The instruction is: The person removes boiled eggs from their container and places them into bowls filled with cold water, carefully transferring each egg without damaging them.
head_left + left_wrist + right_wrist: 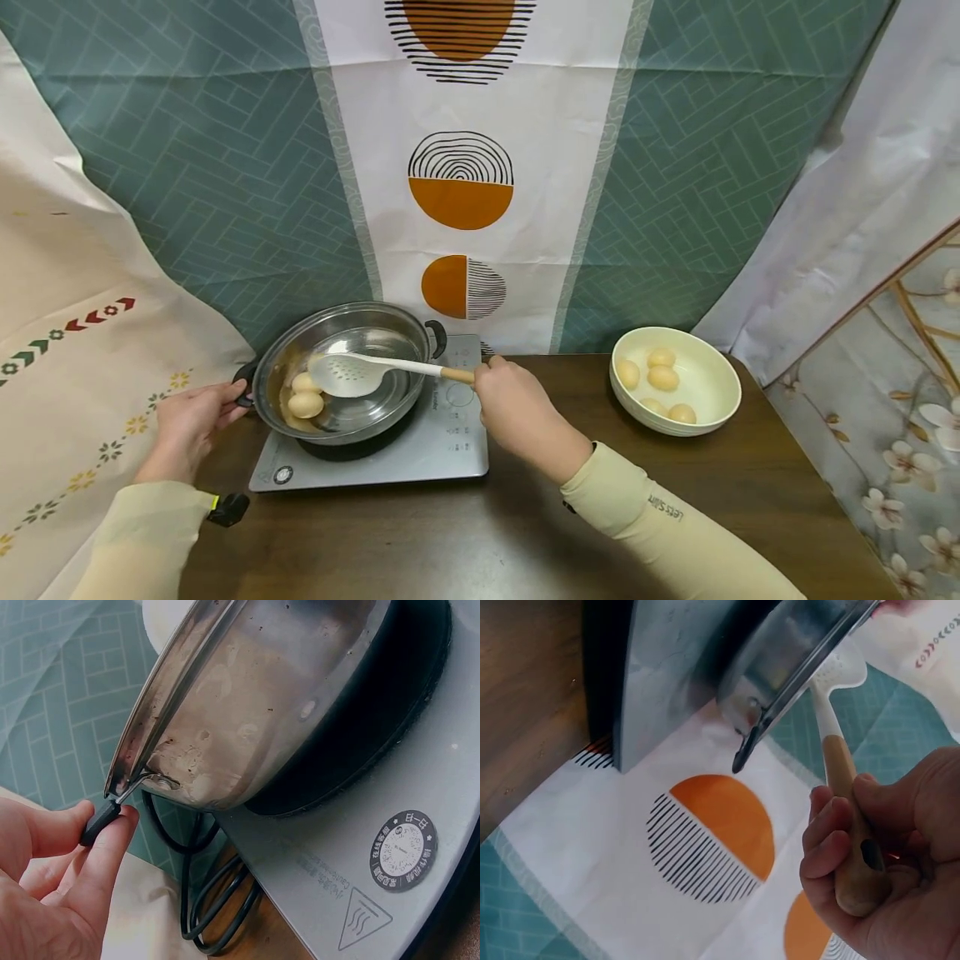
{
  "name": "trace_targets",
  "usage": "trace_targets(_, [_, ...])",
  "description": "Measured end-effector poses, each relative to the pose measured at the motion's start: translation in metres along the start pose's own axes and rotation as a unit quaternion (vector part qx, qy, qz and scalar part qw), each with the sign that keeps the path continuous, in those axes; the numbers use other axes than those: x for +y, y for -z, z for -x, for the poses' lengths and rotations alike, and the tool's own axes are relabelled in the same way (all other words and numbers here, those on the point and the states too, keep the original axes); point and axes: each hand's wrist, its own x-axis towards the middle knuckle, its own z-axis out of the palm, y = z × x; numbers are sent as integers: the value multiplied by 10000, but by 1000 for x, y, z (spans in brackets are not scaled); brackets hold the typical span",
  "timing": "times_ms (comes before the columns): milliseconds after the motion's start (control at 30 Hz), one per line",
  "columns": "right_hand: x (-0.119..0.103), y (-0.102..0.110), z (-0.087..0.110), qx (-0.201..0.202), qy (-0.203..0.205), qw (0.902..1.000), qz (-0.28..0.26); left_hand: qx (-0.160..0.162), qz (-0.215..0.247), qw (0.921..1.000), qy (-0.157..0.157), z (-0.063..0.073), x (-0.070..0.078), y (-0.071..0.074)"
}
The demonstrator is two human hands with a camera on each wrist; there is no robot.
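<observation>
A steel two-handled pan [375, 425] sits at the left with pale eggs [306, 406] gathered at its left side. My left hand [189, 421] pinches the pan's left black handle [101, 822] between thumb and fingers. The right hand [519, 410] grips the wooden handle [842, 769] of a white slotted skimmer [348, 377]. Its perforated head hovers over the pan, beside the eggs, and partly covers one of them in the head view. Liquid shows around the eggs at the pan's left.
Under the pan is a silver induction cooker [461, 450] on a dark wooden table [420, 542]. A cream bowl [716, 379] holding several eggs [663, 378] stands at the right. A black cable [196, 900] lies coiled beside the cooker. A patterned curtain [285, 167] hangs behind.
</observation>
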Motion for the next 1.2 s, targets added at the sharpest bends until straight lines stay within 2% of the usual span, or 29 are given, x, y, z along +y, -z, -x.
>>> trace_targets(200, [-15,2,-2,-139,25,9991,392,-24,91,10000,14,-1,1,2])
trace_targets(500, [-26,0,-3,-282,137,9988,388,-22,0,10000,53,2,1,2])
trace_targets(767, [-27,1,-2,-686,122,9976,25,-2,-150,9997,193,2,3,0])
trace_targets(900, [-29,4,-2,-1003,77,9944,-333,-14,-136,9997,201,2,2,0])
trace_targets(1100, [-28,10,-1,-1389,-106,9862,-898,-53,-132,9997,174,4,2,-1])
trace_targets(1200, [-27,12,-1,-1625,-354,9762,-1393,-26,-176,9996,208,4,3,-2])
